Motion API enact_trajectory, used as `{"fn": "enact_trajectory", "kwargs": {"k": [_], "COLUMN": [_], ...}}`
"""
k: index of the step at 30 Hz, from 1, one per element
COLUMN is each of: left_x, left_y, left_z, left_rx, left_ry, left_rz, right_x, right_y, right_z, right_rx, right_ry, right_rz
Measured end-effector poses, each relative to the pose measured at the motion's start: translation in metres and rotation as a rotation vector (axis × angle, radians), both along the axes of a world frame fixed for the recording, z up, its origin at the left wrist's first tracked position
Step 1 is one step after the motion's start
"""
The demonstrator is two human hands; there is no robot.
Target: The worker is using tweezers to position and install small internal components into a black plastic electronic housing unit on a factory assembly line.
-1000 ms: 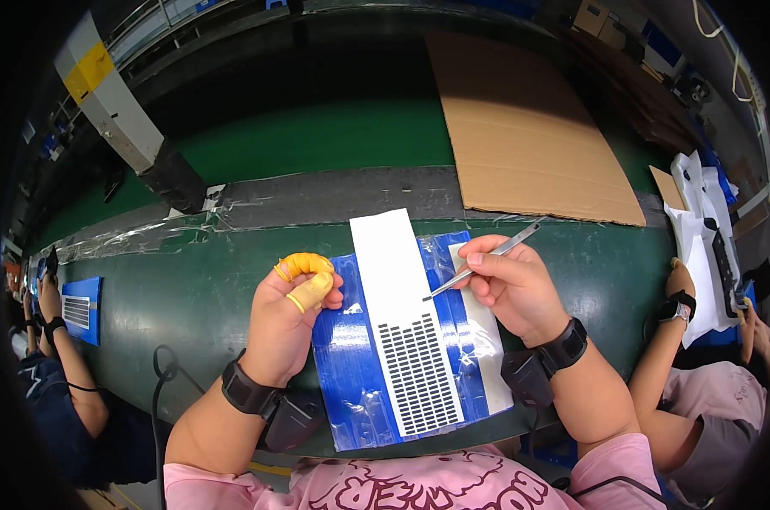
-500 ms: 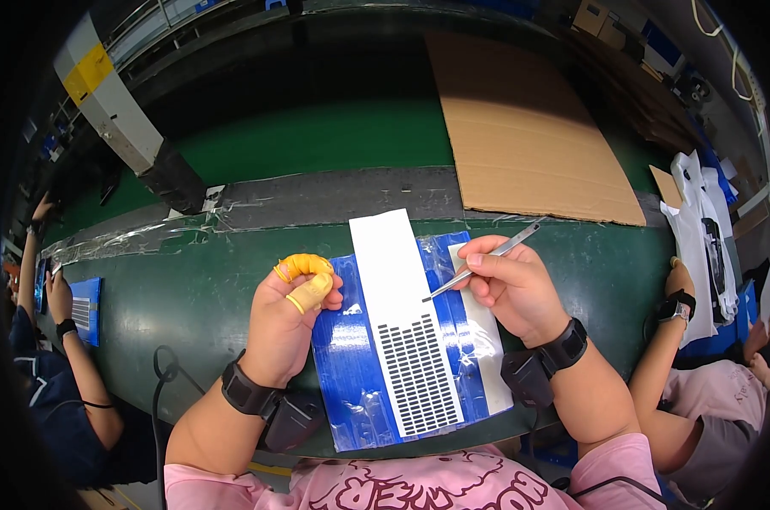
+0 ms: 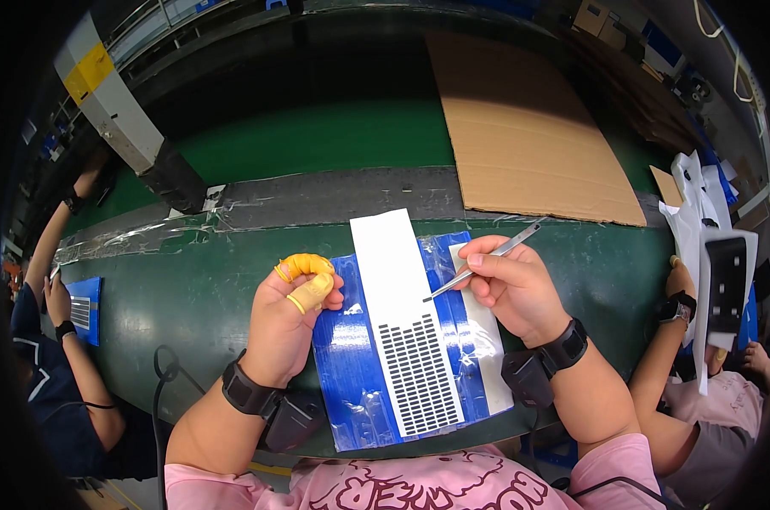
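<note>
My right hand (image 3: 521, 287) grips a pair of metal tweezers (image 3: 505, 249). Their tips meet a single small black rectangular sticker (image 3: 427, 299) on a long white sheet (image 3: 389, 255). Below it, rows of similar black stickers (image 3: 420, 374) cover the sheet's near half. The sheet lies on a blue board (image 3: 346, 374) wrapped in clear tape, and its far end sticks out past the board. Beside the board's upper left edge is my left hand (image 3: 304, 293), with yellow finger cots on thumb and forefinger. Those two are pressed together; anything between them is hidden.
A large cardboard sheet (image 3: 529, 136) lies at the far right of the green table (image 3: 257, 297). At the far left stands a post (image 3: 117, 110). Co-workers sit on both sides; one at the right holds a white sheet with a black part (image 3: 727, 285).
My hands, the tweezers and the white sheet look unmoved. At the right, the co-worker's black part has come up into view; at the left, a co-worker's arm has reached farther out.
</note>
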State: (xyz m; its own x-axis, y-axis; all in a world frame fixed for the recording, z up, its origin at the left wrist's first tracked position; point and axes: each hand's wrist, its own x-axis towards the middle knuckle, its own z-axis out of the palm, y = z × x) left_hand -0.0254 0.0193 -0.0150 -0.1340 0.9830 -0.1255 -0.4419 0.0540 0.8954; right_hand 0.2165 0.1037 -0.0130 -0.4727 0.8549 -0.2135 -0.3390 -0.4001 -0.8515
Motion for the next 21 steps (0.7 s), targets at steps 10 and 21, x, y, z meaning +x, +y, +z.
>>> {"fn": "enact_trajectory", "kwargs": {"k": [10,21], "left_x": [0.0004,-0.0006], "left_y": [-0.0002,-0.0001], "left_z": [0.0001,0.0010], "left_rx": [-0.003,-0.015], "left_ry": [-0.006,-0.014], "left_rz": [0.004,0.000], "right_x": [0.0002,0.0003], "right_y": [0.0003,0.0005], "right_z": [-0.0007,0.0005], "right_rx": [0.002,-0.005], "right_ry": [0.004,0.010], "right_rz": [0.002,0.007]}}
